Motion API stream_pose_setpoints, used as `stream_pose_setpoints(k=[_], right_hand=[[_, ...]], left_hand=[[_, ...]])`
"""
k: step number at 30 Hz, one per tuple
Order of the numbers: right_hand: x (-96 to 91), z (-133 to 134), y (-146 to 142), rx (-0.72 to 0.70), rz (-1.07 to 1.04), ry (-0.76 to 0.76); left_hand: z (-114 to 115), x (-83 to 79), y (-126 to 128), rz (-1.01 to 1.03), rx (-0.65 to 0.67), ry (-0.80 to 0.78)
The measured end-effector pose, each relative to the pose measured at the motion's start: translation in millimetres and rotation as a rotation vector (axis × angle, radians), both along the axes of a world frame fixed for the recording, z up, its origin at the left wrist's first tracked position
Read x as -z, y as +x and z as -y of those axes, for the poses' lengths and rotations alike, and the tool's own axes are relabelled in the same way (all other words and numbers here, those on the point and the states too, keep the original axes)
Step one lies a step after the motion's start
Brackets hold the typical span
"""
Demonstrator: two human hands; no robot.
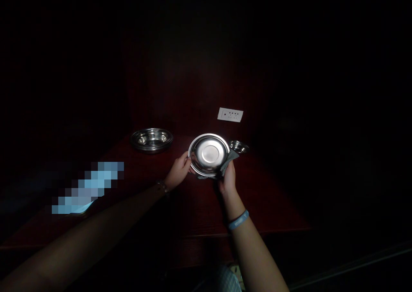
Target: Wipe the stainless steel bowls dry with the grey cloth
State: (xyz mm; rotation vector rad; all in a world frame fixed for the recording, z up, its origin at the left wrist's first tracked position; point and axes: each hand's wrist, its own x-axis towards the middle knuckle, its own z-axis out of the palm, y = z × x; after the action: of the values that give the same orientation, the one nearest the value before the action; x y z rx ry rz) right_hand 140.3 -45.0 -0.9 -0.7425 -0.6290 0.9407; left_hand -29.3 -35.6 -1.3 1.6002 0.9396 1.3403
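A round, shiny metal plate (210,153) is held up over the table, its inner side tilted toward me. My left hand (179,170) grips its left rim, thumb on top. On the right edge, my right hand (228,178) presses a dark grey cloth (229,162) against the plate. Part of that cloth also shows below the lower rim. Behind the plate to the right sits a small metal bowl (240,147), partly covered by the plate. Several metal plates are stacked in a pile (151,140) to the left.
The dark red table (199,214) has its front edge nearest me. A white socket panel (230,114) is on the wall behind. At the left lies a bright, blurred-out flat object (88,191). Most surroundings are too dark to make out.
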Motion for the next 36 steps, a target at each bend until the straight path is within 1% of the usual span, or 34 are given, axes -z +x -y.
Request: stream_pose_setpoints(k=[9, 13, 16, 23, 27, 30, 36], right_hand=[[-1.4, 3.2, 2.8, -0.009, 0.0, -0.031], [0.6, -0.1, 4.2, 0.02, -0.007, -0.038], [3.8, -3.1, 5.4, 0.015, -0.031, -0.045], [7.5, -4.6, 9.4, 0.044, -0.046, -0.074], [6.4, -3.1, 9.6, 0.071, -0.032, -0.044], [3.8, -0.7, 8.3, 0.064, -0.004, -0.009], [-3.5, 3.7, 3.9, 0.069, -0.057, -0.001]], left_hand=[[-3.0, 2.7, -6.1, -0.06, -0.009, 0.05], [-3.1, 3.2, -6.0, -0.053, 0.0, 0.035], [-3.1, 3.3, -4.9, -0.028, 0.012, 0.017], [-1.5, -0.2, -3.3, -0.021, 0.032, 0.005], [1.3, -1.3, -3.9, -0.067, 0.047, 0.032], [3.0, -2.0, -4.1, -0.098, 0.049, 0.059], [2.3, -1.8, -3.2, -0.09, 0.054, 0.037]])
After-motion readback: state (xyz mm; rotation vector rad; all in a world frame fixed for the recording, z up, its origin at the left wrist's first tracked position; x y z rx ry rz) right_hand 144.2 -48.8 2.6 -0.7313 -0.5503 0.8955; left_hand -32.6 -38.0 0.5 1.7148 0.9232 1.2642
